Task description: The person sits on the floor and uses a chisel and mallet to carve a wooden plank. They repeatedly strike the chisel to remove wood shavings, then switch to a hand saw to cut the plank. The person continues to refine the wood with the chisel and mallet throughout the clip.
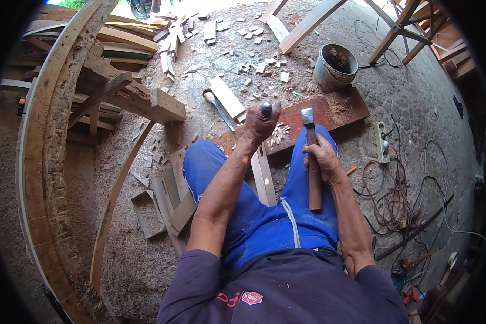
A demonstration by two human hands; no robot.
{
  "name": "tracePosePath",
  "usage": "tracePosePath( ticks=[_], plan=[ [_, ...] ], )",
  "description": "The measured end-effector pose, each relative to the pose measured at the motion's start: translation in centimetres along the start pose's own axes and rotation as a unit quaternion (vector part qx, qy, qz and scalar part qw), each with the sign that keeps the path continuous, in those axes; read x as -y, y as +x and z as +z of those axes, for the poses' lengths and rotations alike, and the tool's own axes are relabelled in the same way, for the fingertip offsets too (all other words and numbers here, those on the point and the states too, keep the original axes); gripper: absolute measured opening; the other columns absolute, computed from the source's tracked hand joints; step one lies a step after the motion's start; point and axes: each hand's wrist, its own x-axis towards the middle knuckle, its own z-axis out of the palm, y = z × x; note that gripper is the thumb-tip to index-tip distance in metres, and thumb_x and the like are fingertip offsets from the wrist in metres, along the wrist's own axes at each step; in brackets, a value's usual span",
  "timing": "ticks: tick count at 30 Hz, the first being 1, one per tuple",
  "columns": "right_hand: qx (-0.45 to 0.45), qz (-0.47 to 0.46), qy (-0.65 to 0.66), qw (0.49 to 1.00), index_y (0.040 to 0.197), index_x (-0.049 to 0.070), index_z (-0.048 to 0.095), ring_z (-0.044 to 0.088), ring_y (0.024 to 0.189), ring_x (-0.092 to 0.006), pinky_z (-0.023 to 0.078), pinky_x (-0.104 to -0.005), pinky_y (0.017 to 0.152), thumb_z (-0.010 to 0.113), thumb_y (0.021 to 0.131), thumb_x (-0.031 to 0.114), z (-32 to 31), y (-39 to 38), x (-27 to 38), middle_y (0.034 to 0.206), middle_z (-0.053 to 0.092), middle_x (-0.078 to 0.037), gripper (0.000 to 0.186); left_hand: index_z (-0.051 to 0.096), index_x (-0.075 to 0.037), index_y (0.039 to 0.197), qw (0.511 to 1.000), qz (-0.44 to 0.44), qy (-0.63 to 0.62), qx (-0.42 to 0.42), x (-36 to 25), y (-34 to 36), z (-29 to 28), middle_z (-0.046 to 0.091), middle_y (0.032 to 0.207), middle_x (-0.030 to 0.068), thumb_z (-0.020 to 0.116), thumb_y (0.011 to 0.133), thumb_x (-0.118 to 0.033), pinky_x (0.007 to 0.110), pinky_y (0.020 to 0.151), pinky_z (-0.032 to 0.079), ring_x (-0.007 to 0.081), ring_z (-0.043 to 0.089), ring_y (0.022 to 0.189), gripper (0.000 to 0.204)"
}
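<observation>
My left hand (260,125) is closed around an upright tool handle (266,108), probably a chisel's. Its dark, rounded end shows above my fist, and its lower part is hidden by the hand. Beneath that hand a pale wood piece (262,175) with a groove runs between my knees. In my right hand (323,155) is a hammer (314,189), gripped by its wooden handle with the metal head up, apart from my left fist. A reddish-brown board (337,113) lies crosswise beyond my knees, with wood chips (278,135) on it.
Left of the board, a chisel (219,110) rests beside a pale wood block (228,98). A dirty bucket (335,67) stands behind the board. To the right are a power strip (382,143) and tangled cables (386,202). A large curved timber (35,178) fills the left side.
</observation>
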Motion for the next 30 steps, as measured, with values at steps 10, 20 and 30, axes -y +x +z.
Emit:
tracePosePath(
  ticks=[10, 20, 30],
  plan=[
    [-0.025, -0.466, -0.364, 0.806, 0.143, 0.002, 0.042, 0.072, 0.073, -0.0362, 0.057, -0.0444, 0.062, 0.068, 0.094, 0.015, 3.6, -2.5, 9.0, 0.093, 0.067, -0.024, 0.056, 0.053, -0.005, 0.061, 0.999, -0.015, 0.029, 0.008, 0.7, -0.5, 0.0, 0.05, 0.052, 0.0074, 0.072, 0.095, -0.021, 0.038, 0.046, 0.039, 0.0143, 0.045, 0.046, 0.041],
    [0.082, -0.374, -0.56, 0.735, 0.125, 0.002, 0.042, 0.07, 0.088, -0.046, 0.056, -0.0556, 0.072, 0.063, 0.089, 0.007, 5.3, -2.0, 10.0, 0.094, 0.067, -0.026, 0.042, 0.069, -0.008, 0.112, 0.984, 0.11, 0.132, 0.037, 7.0, -2.7, -0.8, 0.07, 0.11, 0.0067, 0.076, 0.091, -0.023, 0.039, 0.085, 0.053, 0.0192, 0.066, 0.098, 0.027],
    [0.117, -0.288, -0.63, 0.712, 0.115, 0.0, 0.043, 0.069, 0.089, -0.048, 0.057, -0.0563, 0.075, 0.061, 0.088, 0.006, 6.4, -0.8, 10.6, 0.094, 0.068, -0.029, 0.033, 0.072, -0.008, 0.102, 0.991, 0.053, 0.12, 0.033, 7.1, -3.5, -0.3, 0.073, 0.097, 0.0085, 0.074, 0.087, -0.018, 0.041, 0.081, 0.055, 0.0258, 0.07, 0.093, 0.019]
  ],
)
